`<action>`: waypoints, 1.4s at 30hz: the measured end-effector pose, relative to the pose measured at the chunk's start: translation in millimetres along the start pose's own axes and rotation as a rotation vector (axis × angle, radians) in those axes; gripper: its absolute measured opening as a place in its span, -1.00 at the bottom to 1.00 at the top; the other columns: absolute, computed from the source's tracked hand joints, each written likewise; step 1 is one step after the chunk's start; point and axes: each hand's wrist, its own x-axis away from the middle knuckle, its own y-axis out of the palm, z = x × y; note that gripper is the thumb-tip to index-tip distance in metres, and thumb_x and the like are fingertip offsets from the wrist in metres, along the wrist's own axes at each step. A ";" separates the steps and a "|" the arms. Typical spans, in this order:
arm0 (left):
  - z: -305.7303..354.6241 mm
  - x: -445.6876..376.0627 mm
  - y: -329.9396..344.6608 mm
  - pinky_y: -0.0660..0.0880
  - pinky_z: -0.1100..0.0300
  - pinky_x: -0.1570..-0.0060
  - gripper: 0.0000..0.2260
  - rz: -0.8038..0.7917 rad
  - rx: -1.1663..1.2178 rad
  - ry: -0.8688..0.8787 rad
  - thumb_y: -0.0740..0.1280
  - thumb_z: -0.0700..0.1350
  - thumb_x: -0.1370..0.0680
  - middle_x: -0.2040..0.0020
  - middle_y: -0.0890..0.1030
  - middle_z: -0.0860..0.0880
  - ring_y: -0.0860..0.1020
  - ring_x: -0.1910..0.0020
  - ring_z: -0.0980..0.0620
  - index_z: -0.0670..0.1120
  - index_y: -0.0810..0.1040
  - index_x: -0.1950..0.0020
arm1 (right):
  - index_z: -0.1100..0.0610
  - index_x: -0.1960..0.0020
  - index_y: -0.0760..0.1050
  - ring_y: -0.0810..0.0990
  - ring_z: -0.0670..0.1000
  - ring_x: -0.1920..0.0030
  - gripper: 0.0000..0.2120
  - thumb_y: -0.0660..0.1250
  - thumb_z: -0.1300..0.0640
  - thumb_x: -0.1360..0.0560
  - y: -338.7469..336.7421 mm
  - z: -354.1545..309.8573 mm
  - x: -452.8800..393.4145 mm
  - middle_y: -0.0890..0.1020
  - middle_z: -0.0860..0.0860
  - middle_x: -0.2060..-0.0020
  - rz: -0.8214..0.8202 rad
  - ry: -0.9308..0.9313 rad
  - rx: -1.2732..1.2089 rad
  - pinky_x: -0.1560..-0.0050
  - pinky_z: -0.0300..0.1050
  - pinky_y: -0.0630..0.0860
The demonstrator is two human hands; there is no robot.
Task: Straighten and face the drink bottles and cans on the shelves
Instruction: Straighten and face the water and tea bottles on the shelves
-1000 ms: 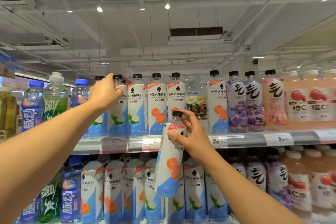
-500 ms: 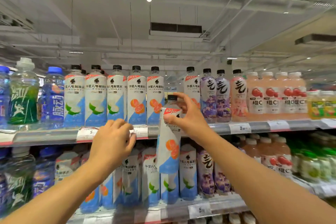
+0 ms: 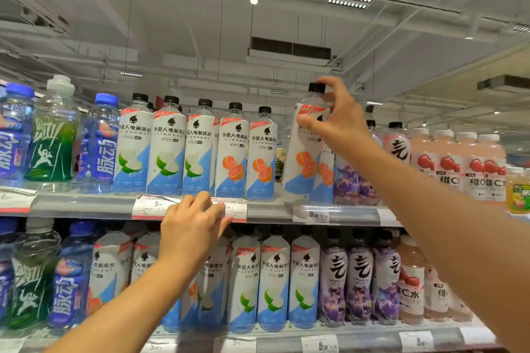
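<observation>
Head view. The right hand (image 3: 341, 126) sits at about 2 o'clock from the frame's middle, its thumb and fingers curled round the neck and shoulder of an orange bottle (image 3: 304, 157). That bottle is tilted, its black cap leaning toward 1 o'clock, and its base is at the front edge of the top shelf (image 3: 86, 205) — whether it rests on the shelf or hangs just above it cannot be told. It stands in the gap between the row of white bottles to its 9 o'clock and a second orange-label bottle (image 3: 325, 178) just behind it at 4 o'clock.

The left hand (image 3: 192, 229) lies at 6 o'clock from the frame's middle, back toward the camera, fingers loosely bent and holding nothing; its fingertips overlap a price tag (image 3: 238, 208) on the shelf lip.

On the top shelf, running from 9 o'clock rightward: a blue bottle (image 3: 100, 143), three lime bottles (image 3: 166, 149), then two grapefruit bottles (image 3: 248, 155), all upright with labels facing out. At 3 o'clock of the right hand stand pink bottles (image 3: 447, 160) — upright, close together.

The lower shelf (image 3: 358, 338) carries more lime-label bottles (image 3: 272, 284) at 6 o'clock and purple bottles (image 3: 358, 281) at 5 o'clock, partly hidden by both forearms.
</observation>
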 end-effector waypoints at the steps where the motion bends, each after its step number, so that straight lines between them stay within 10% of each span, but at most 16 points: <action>1: 1.1 -1.6 -0.5 0.30 0.15 0.33 -0.78 0.000 0.006 -0.013 0.57 0.06 -0.43 0.23 0.53 -0.01 0.48 0.31 -0.09 -0.03 0.63 0.23 | -0.07 -0.45 0.30 0.56 -0.02 -0.26 -0.30 0.55 -0.04 -0.42 3.4 -0.5 -4.9 0.57 -0.05 -0.27 -0.003 -0.015 0.032 -0.24 0.00 0.56; 7: 2.2 -0.4 -3.1 0.27 0.16 0.32 -0.80 -0.005 0.031 -0.035 0.60 -0.02 -0.40 0.24 0.53 -0.02 0.47 0.33 -0.08 -0.03 0.62 0.26 | 0.03 -0.47 0.29 0.55 -0.01 -0.25 -0.27 0.57 0.01 -0.42 26.3 -0.2 -12.6 0.56 0.05 -0.34 -0.064 -0.062 0.138 -0.28 0.07 0.54; 13: 2.0 1.1 1.4 0.34 0.13 0.34 -0.81 0.014 0.047 -0.057 0.61 -0.14 -0.39 0.25 0.52 -0.02 0.45 0.34 -0.09 -0.03 0.61 0.26 | 0.01 -0.47 0.28 0.54 -0.25 0.21 -0.27 0.57 0.00 -0.43 48.9 10.9 -12.5 0.55 0.02 -0.34 -0.120 -0.068 0.192 -0.07 -0.05 0.55; 21: 3.9 0.4 -1.3 0.37 0.11 0.34 -0.84 0.005 0.053 -0.066 0.60 -0.14 -0.39 0.25 0.54 -0.02 0.46 0.34 -0.08 -0.04 0.63 0.24 | 0.08 -0.38 0.34 0.55 0.04 0.04 -0.17 0.46 -0.40 -0.33 44.9 16.7 -36.8 0.63 0.03 -0.01 -0.238 0.023 0.645 0.25 -0.08 0.43; 27: 8.1 -25.7 -15.0 0.37 0.13 0.47 -0.86 -0.113 0.036 -0.076 0.51 -0.18 -0.45 0.32 0.52 -0.04 0.47 0.35 -0.13 -0.11 0.66 0.31 | 0.08 -0.31 0.46 0.38 0.17 -0.33 -0.15 0.33 -0.53 -0.28 40.0 11.8 -51.4 0.57 0.06 -0.23 -0.320 -0.101 0.893 -0.26 0.16 0.38; 37: 31.7 -212.6 -36.1 0.41 -0.04 -0.19 -0.69 -0.163 0.023 0.017 0.27 0.00 -0.63 -0.29 0.56 -0.07 0.39 -0.32 -0.18 -0.02 0.54 -0.36 | 0.10 -0.24 0.42 0.43 0.24 -0.29 -0.30 0.41 -0.41 -0.37 41.2 27.6 -48.7 0.56 0.19 -0.19 -0.399 0.000 0.702 -0.28 0.19 0.37; 42: 39.7 -263.1 -13.0 0.32 -0.18 -0.36 -0.59 -0.467 -0.085 -0.059 0.19 0.19 -0.64 -0.22 0.62 -0.13 0.46 -0.31 -0.21 0.01 0.48 -0.39 | 0.09 -0.27 0.40 0.45 0.22 -0.27 -0.28 0.41 -0.41 -0.37 44.3 34.4 -52.6 0.57 0.17 -0.17 -0.396 -0.014 0.678 -0.35 0.23 0.34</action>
